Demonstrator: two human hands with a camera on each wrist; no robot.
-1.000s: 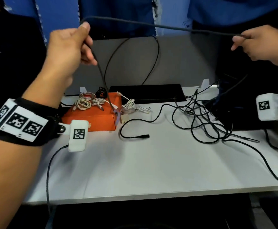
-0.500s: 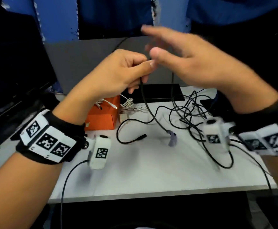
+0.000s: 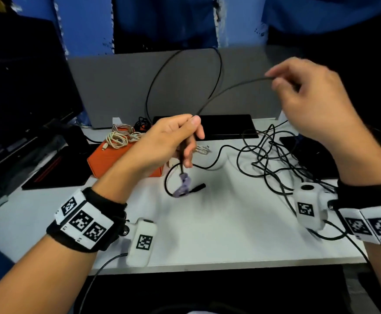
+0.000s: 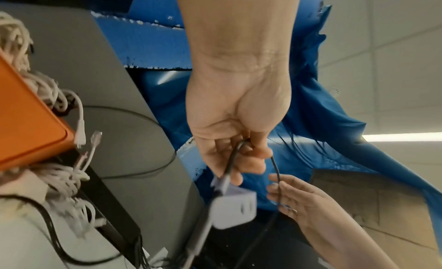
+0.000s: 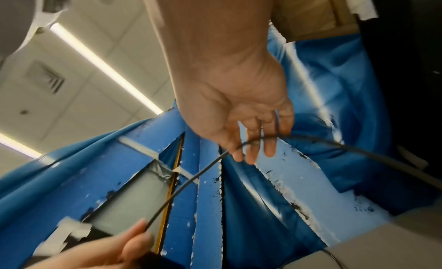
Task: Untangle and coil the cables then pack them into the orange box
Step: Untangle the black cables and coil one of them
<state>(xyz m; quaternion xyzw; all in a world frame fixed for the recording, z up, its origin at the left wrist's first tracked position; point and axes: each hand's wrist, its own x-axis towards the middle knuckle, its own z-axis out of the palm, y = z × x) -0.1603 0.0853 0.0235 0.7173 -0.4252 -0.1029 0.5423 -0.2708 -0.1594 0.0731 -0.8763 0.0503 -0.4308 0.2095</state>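
1. We hold our left hand (image 3: pixel 173 141) raised above the tabletop (image 3: pixel 207 223), just in front of the orange box (image 3: pixel 108 159), knuckles up, with thumb and fingers curled round a black cable (image 3: pixel 230 87).
2. Our right hand (image 3: pixel 307 96) sits higher and further right, palm down, its fingers loosely bent and pinching the same cable near their tips.
3. Between our hands the cable runs as a slanted arc, climbing from lower left to upper right.
4. Below our left hand, a short length hangs nearly straight down, ending in a pale purple plug (image 3: pixel 182 184) pointing at the tabletop.
5. A loose tangle of black cables (image 3: pixel 271 155) lies on the tabletop at right.
6. Coiled white cables (image 3: pixel 119 139) rest on the orange box.
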